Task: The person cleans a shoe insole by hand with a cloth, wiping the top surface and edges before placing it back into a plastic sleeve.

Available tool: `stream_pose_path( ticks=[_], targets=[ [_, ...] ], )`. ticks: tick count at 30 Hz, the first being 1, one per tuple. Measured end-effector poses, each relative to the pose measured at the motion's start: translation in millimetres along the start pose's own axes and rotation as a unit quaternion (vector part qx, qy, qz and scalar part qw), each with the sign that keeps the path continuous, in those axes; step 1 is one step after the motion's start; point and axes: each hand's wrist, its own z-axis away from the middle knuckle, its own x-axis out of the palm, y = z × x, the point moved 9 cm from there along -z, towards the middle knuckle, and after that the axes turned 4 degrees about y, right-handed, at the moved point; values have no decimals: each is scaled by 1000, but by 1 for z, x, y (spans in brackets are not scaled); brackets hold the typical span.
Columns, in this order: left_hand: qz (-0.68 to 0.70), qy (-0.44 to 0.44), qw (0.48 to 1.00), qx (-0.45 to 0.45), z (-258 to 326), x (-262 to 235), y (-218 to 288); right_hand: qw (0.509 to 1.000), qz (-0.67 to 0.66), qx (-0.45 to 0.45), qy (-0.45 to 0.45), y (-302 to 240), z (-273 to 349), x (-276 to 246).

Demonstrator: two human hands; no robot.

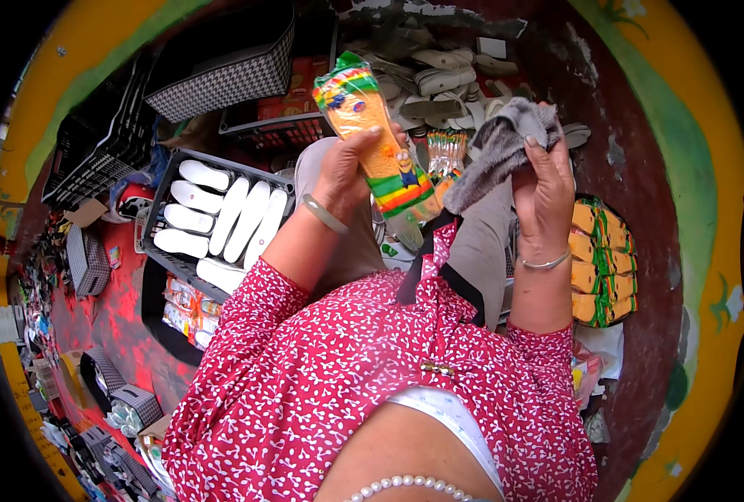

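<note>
My left hand (pixel 347 167) grips a long orange insole in a clear wrapper with green, red and yellow stripes (pixel 372 134), held up in front of me. My right hand (pixel 543 180) is closed on a grey cloth (pixel 502 146), which hangs beside the wrapped insole's lower end. Both forearms rise out of red sleeves with a white print, and each wrist wears a bangle. Below the hands, my lap is covered in tan fabric.
A black crate of white insoles (pixel 221 217) lies at my left. A stack of wrapped orange insoles (pixel 602 263) sits at my right. Grey and white insoles (pixel 439 79) pile ahead, beside a checked basket (pixel 221 75) and a crate of orange packets (pixel 284 105).
</note>
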Motion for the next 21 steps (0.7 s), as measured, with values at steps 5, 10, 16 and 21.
stream_pose_path(
  ticks=[5,10,16,21],
  targets=[
    [-34,-45,998,-8,6,30,-18,902,317,-265,-123,7,42,56],
    [17,-140,987,-79,22,51,-39,753,550,-293,-212,63,56,56],
    [-108,-178,969,-135,30,46,-58,712,576,-375,-145,44,30,46],
    [-130,-177,961,-170,45,68,-62,851,456,-261,21,30,-44,-28]
  ],
)
